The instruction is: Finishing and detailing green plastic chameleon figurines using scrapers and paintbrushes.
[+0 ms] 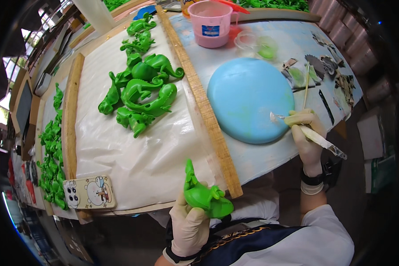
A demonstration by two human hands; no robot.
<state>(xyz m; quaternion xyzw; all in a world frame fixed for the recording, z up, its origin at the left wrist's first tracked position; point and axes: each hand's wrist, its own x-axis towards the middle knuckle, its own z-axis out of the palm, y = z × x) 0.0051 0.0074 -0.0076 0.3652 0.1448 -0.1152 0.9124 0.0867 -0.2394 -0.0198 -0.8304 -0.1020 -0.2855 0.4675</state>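
My gloved left hand [188, 226] is closed around a green plastic chameleon figure [204, 197], held up at the table's front edge. Over on the right, my gloved right hand [308, 133] grips a paintbrush [320, 139] with a pale, tape-wrapped handle. Its whitish tip [277, 116] reaches over the lower right of a round light-blue disc [248, 97] and seems to touch it. A loose group of green chameleon figures [142, 93] lies on the white sheet [142, 164] left of the disc.
A wooden strip [204, 106] divides the sheet from the blue-topped area; another strip [71, 115] bounds its left side. Behind the disc stands a pink measuring cup [210, 26]. A phone [89, 193] lies near the front left. Stained scraps [301, 75] and a thin stick [306, 86] lie right.
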